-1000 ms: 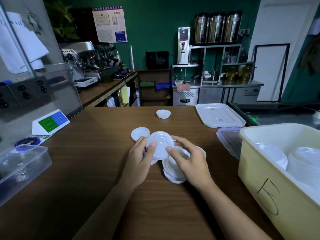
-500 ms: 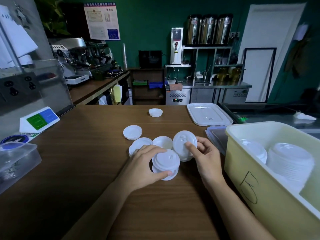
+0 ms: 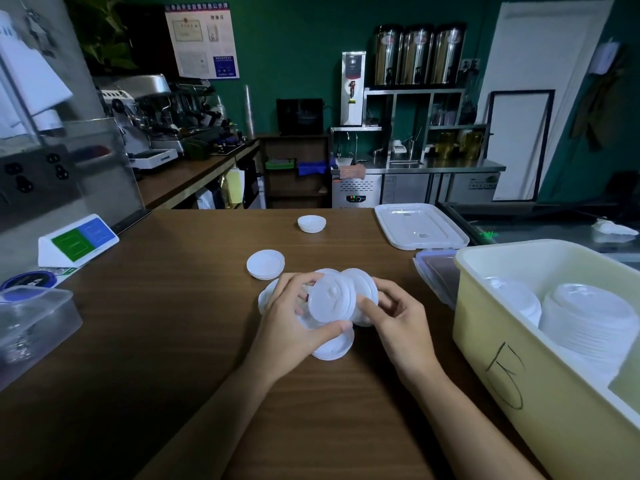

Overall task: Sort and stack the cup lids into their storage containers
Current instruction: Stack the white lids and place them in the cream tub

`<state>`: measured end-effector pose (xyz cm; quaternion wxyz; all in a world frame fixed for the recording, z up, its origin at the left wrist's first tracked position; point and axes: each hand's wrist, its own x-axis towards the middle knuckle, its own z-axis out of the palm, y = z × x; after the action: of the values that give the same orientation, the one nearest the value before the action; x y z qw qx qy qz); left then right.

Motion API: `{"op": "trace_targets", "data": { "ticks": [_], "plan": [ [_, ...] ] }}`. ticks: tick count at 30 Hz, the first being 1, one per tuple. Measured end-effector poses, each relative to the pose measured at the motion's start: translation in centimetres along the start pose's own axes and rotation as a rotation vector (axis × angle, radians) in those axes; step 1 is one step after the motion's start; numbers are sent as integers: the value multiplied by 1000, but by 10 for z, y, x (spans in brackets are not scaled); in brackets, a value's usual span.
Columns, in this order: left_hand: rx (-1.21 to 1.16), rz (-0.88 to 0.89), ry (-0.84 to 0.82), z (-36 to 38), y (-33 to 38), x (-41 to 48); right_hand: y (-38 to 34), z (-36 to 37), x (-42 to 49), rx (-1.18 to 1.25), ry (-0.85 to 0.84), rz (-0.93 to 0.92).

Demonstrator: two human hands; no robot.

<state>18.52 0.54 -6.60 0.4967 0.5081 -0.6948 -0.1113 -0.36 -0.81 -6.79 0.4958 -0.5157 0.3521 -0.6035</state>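
On the wooden counter (image 3: 166, 341), my left hand (image 3: 291, 323) grips a tilted white cup lid (image 3: 330, 301) lifted above a low stack of lids (image 3: 334, 346). My right hand (image 3: 398, 320) holds a second white lid (image 3: 363, 289) just behind it, thumb against the front lid's edge. More lids lie under my left hand. A flat lid stack (image 3: 265, 264) lies just beyond, and a small upturned lid stack (image 3: 311, 223) sits farther back. The yellow bin (image 3: 540, 386) at right holds stacked white lids (image 3: 588, 320).
A white container cover (image 3: 420, 226) and a clear blue-edged cover (image 3: 434, 271) lie beside the bin. A clear plastic box (image 3: 31, 327) stands at the left edge, with a white sign stand (image 3: 78, 239) behind it. A steel worktop (image 3: 540, 230) adjoins the counter at right.
My left hand lifted a lid off the low stack and tilted it up. My right hand brought its lid leftward, so both lids now meet between my hands.
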Motion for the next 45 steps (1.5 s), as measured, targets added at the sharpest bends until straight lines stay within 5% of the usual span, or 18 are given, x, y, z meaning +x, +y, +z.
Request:
{"op": "trace_targets", "data": {
  "ticks": [11, 21, 27, 35, 42, 45],
  "plan": [
    [-10, -208, 63, -3, 19, -1, 2, 17, 2, 76, -120, 91],
    [-79, -150, 56, -7, 6, 2, 7, 10, 7, 67, -103, 80],
    [-386, -291, -54, -17, 5, 9, 6, 8, 9, 143, -189, 97],
    [-506, -319, -67, -12, 3, 10, 13, 8, 12, 121, -209, 82],
    [-463, -284, -37, -9, 0, 8, 8, 6, 10, 149, -203, 76],
    [-231, -186, -44, -9, -6, 6, 10, 5, 11, 101, -141, 52]
  ]
}}
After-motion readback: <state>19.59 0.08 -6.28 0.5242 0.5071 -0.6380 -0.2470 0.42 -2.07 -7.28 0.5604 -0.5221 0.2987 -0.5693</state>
